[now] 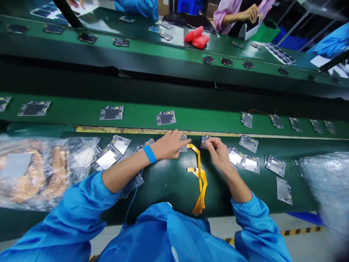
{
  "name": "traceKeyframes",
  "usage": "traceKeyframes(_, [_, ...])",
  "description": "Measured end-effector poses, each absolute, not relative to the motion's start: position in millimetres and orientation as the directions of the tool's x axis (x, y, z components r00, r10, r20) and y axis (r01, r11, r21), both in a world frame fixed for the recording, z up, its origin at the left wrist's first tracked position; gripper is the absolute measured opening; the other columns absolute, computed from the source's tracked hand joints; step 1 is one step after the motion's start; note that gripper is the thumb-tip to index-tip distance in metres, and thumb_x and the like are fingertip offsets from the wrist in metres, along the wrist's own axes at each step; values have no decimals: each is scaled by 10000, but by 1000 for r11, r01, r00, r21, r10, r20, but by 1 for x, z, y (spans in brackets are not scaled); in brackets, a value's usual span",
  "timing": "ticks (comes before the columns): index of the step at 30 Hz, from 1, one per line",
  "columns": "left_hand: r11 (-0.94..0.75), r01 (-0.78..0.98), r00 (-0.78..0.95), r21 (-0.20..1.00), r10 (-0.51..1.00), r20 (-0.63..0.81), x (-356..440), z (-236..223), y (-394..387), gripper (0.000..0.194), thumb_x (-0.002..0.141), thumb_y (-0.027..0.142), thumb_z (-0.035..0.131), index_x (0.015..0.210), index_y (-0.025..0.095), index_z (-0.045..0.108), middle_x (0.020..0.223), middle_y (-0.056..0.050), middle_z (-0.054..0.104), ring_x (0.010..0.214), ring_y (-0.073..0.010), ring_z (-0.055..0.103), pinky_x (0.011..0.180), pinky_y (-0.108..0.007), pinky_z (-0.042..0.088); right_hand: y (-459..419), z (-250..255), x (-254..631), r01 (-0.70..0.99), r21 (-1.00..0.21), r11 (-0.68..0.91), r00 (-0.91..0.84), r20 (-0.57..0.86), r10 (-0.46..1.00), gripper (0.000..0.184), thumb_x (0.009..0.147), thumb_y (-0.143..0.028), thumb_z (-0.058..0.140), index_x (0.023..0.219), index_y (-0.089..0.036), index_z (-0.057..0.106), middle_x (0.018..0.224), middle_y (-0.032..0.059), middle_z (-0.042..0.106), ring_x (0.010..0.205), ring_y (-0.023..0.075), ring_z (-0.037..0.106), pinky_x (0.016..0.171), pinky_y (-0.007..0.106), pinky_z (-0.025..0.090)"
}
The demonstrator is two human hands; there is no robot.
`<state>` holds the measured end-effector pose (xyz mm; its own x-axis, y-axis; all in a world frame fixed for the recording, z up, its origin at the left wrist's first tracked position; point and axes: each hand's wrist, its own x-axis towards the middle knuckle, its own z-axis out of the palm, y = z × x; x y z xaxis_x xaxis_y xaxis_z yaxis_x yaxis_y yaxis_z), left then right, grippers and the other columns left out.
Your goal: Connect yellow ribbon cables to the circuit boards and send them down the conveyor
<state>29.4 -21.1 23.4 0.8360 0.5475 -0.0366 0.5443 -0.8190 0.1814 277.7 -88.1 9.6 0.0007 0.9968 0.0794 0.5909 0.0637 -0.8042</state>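
Note:
My left hand (170, 145), with a blue wrist strap (149, 154), lies over a circuit board (183, 147) at the table's back edge. Its fingers are stretched out and partly cover the board. A yellow flat ribbon cable (198, 160) runs from that board's right side toward me. Below it, several more ribbon cables (201, 203) lie in a bundle. My right hand (219, 154) is closed in a pinch at a second circuit board (204, 139), whose near side the fingers hide.
Loose circuit boards lie left (120, 145) and right (249, 143). Bagged ribbon cables (35, 171) rest at far left, clear plastic packaging (321, 174) at far right. Boards line the green conveyor (207, 118) ahead. Across it, a person's hand (249, 14) holds a dark panel.

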Motion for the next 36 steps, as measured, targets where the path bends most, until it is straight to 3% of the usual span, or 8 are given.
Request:
traceKeyframes(2, [-761, 609, 776, 224, 630, 29, 40, 35, -1, 583, 909, 239, 616, 1480, 187, 506, 1183, -158, 581, 1080, -304, 561, 910, -405, 464, -100, 17, 286, 553, -831, 54, 74, 114, 991, 311, 1031, -497, 492, 920, -225, 592, 761, 3, 605, 673, 173, 535, 651, 295, 421])
traceKeyframes(5, [-583, 767, 579, 267, 809, 103, 54, 49, 33, 647, 971, 333, 580, 1561, 144, 389, 1273, -182, 553, 1142, -313, 548, 956, -417, 474, -117, 27, 290, 585, -810, 46, 18, 69, 997, 293, 1031, -481, 504, 914, -225, 585, 759, -1, 589, 649, 163, 516, 630, 291, 415])
traceKeyframes(10, [-459, 873, 479, 167, 871, -112, 45, 44, 68, 563, 1000, 368, 532, 1508, 132, 480, 1371, -220, 530, 1261, -382, 495, 992, -477, 466, -140, 26, 286, 752, -652, 99, -265, -161, 951, 206, 967, -417, 656, 1018, -222, 696, 970, 60, 700, 822, 200, 648, 690, 299, 457])
traceKeyframes(14, [-476, 878, 469, 46, 840, -274, 23, 29, 73, 627, 956, 342, 569, 1543, 154, 455, 1407, -230, 518, 1295, -404, 477, 1011, -508, 454, -150, 15, 284, 859, -498, 119, -292, -285, 913, 188, 926, -380, 730, 1054, -243, 735, 1046, 64, 729, 880, 227, 691, 714, 305, 451])
traceKeyframes(17, [-515, 857, 492, 12, 811, -316, 19, 25, 77, 663, 924, 319, 607, 1551, 169, 450, 1395, -225, 516, 1283, -393, 488, 993, -483, 462, -151, 12, 283, 883, -459, 102, -278, -335, 900, 101, 905, -310, 754, 978, -244, 733, 995, 39, 736, 837, 212, 690, 680, 285, 417])
traceKeyframes(24, [-567, 822, 552, 56, 767, -326, 22, 25, 92, 744, 854, 357, 668, 1546, 169, 469, 1360, -227, 522, 1237, -403, 491, 986, -469, 453, -150, 18, 288, 785, -617, 60, -305, -300, 904, 117, 970, -270, 677, 935, -251, 788, 976, 25, 779, 881, 199, 720, 732, 270, 449])
traceKeyframes(28, [-603, 795, 598, 57, 765, -239, 20, 30, 87, 772, 850, 392, 642, 1564, 182, 436, 1330, -213, 529, 1206, -397, 500, 965, -461, 451, -151, 19, 293, 704, -708, 55, -302, -228, 926, 158, 975, -278, 662, 951, -249, 815, 996, 42, 794, 908, 200, 736, 788, 278, 493])
traceKeyframes(36, [-781, 594, 804, 193, 583, -113, 26, 36, -6, 565, 823, 280, 653, 1376, 178, 599, 1149, -166, 569, 1035, -321, 537, 879, -422, 438, -141, 5, 298, 556, -822, -123, -180, -264, 948, 199, 907, -386, 696, 948, -208, 775, 884, 30, 784, 754, 182, 680, 675, 267, 474])
